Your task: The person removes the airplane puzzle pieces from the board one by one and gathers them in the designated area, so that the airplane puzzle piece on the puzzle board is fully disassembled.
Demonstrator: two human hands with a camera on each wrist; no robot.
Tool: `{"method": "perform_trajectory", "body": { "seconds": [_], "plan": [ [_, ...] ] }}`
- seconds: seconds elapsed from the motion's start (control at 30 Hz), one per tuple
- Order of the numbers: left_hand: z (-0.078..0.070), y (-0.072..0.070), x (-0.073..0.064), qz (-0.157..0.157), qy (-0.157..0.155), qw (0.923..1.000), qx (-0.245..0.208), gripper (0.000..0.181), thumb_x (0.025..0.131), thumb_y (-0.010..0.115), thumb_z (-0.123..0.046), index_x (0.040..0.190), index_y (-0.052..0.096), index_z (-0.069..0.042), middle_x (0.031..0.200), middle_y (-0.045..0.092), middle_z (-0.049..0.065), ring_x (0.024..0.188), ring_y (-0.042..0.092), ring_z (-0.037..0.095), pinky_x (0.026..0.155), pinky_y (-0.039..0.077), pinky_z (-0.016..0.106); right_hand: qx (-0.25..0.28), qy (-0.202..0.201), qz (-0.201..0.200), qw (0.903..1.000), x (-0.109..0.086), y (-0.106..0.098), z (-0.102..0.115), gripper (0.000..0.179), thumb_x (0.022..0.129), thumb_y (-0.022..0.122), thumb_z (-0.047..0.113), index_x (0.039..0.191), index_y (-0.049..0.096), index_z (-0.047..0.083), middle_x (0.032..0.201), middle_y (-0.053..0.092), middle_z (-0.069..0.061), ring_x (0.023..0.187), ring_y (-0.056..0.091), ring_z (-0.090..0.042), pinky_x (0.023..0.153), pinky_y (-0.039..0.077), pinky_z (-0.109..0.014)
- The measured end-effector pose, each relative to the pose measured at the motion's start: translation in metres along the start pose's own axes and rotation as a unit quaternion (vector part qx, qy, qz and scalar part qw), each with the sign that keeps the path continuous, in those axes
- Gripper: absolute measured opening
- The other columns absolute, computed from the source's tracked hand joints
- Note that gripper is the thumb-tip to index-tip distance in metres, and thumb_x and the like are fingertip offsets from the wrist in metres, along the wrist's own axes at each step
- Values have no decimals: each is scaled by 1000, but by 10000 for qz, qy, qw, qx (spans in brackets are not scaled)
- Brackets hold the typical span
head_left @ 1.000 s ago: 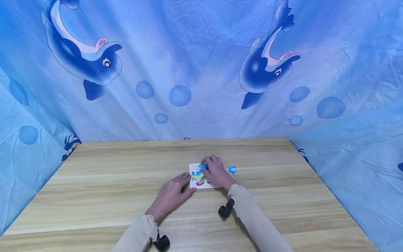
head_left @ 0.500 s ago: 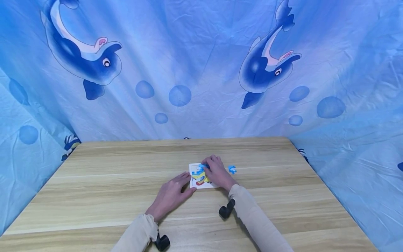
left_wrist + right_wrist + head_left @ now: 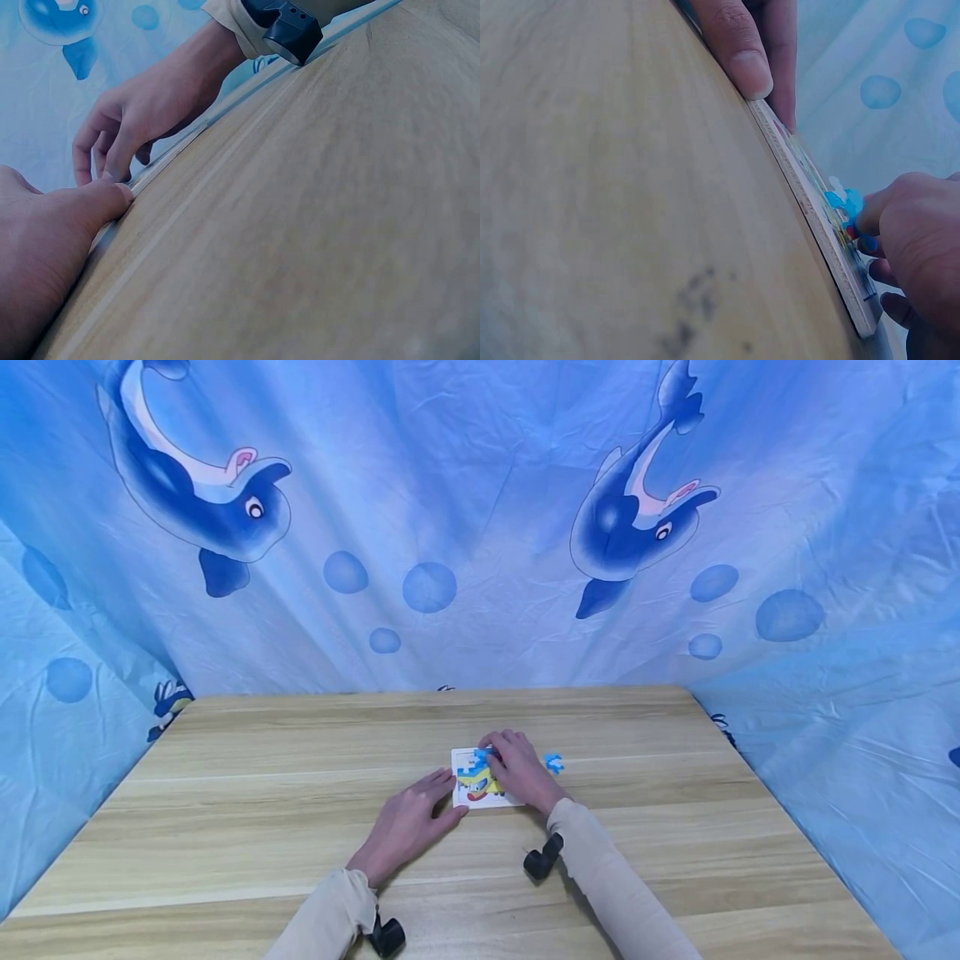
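Note:
A small jigsaw puzzle board (image 3: 491, 804) with a white border and a yellow, red and blue picture lies flat on the table. My left hand (image 3: 408, 822) rests at its left side, fingers extended, thumb on the near left corner. Over the upper part of the board, my right hand (image 3: 521, 770) pinches a blue puzzle piece (image 3: 845, 202) between thumb and fingers. That piece stands tilted above the picture in the right wrist view. The right hand covers the board's right part. Another blue puzzle piece (image 3: 553, 763) lies loose on the table, just right of the board.
The wooden table (image 3: 300, 827) spreads out around the board. Behind it and at both sides hangs a blue curtain (image 3: 487, 527) printed with dolphins and bubbles. Each wrist wears a black camera, the left camera (image 3: 387, 937) low above the tabletop.
The right hand's fingers have shifted slightly at the upper part of the board, and the pinched blue puzzle piece has turned a little. The left hand and the loose piece have stayed put.

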State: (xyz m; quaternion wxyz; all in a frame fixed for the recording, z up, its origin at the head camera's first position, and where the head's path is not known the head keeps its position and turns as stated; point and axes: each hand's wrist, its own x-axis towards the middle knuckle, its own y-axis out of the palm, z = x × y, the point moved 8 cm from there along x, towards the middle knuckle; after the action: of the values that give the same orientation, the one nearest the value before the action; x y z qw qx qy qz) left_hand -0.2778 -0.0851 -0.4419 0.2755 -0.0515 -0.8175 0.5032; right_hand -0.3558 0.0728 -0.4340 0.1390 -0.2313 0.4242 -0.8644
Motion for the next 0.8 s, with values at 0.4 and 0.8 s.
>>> {"method": "perform_trajectory", "body": {
  "seconds": [0.4,0.8],
  "plan": [
    [0,0,0,-35,43,10000,-3,58,96,71,-49,135,69,-6,143,62,12,131,59,31,100,54,48,-166,-41,-2,9999,-1,0,1,23,105,61,15,128,66,10,117,62,-5,111,50,-26,96,43,-45],
    [0,1,0,-30,32,10000,-16,59,96,71,-49,136,68,-6,143,61,12,131,59,32,101,53,49,431,63,-166,9989,-2,-2,-4,22,105,59,9,124,68,10,99,59,1,99,49,-21,88,42,-40]
  ]
}}
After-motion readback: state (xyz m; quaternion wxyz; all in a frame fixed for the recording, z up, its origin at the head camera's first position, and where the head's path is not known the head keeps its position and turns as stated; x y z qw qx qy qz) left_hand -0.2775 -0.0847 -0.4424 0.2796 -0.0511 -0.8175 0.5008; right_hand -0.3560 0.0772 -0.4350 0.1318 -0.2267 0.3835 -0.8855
